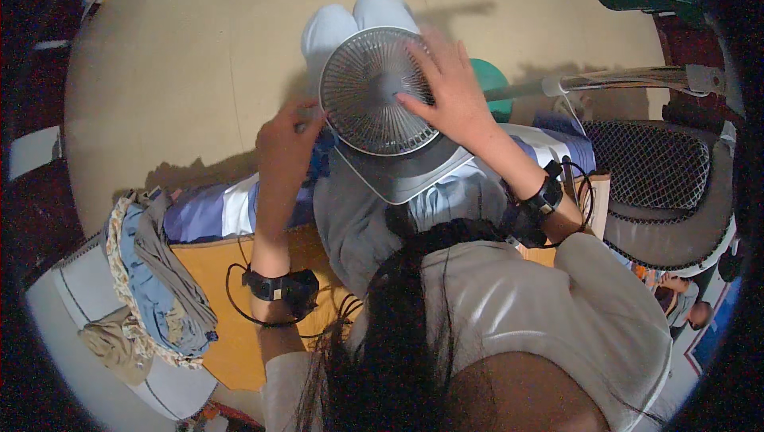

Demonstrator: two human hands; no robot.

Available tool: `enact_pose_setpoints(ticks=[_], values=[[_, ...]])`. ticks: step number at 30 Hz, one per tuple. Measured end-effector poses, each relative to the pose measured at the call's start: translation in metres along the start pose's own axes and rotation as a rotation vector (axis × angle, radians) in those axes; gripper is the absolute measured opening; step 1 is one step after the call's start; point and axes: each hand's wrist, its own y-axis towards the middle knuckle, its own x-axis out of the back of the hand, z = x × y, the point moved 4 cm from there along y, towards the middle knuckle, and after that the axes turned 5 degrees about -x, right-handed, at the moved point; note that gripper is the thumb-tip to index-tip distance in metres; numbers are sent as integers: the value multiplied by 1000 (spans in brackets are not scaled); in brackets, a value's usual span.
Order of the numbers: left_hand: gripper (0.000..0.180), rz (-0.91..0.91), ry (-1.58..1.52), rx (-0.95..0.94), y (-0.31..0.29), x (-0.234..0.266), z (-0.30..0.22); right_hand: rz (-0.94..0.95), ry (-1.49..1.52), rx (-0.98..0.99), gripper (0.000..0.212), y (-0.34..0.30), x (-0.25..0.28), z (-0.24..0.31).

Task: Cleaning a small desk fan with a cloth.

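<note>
A small desk fan (362,133) with a round wire grille and a grey base rests on my lap, its grille facing up. My right hand (454,101) lies over the right side of the grille, fingers spread and thumb near the hub. My left hand (285,136) is at the left rim of the grille, slightly blurred. Its thumb and fingers are curled together in a pinch, and whatever they hold, if anything, is too small to make out. Each wrist wears a black strapped device with a cable, on the left (282,293) and the right (545,193).
Folded clothes (159,273) are piled to my left beside an orange-yellow seat surface (227,289) with a striped cloth (203,213). At right are a mesh-patterned black chair (656,165), a metal pole (621,78) and a round green object (491,86). Beige floor (175,74) lies ahead.
</note>
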Motion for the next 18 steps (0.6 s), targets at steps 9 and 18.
enact_pose_setpoints(ticks=[9, 18], values=[[16, -177, 258, -464, 5, -51, -59, -11, 39, -83, 63, 0, -8, -8], [20, -171, 301, -357, 70, -35, -40, -44, 54, -95, 60, -1, -5, -12]])
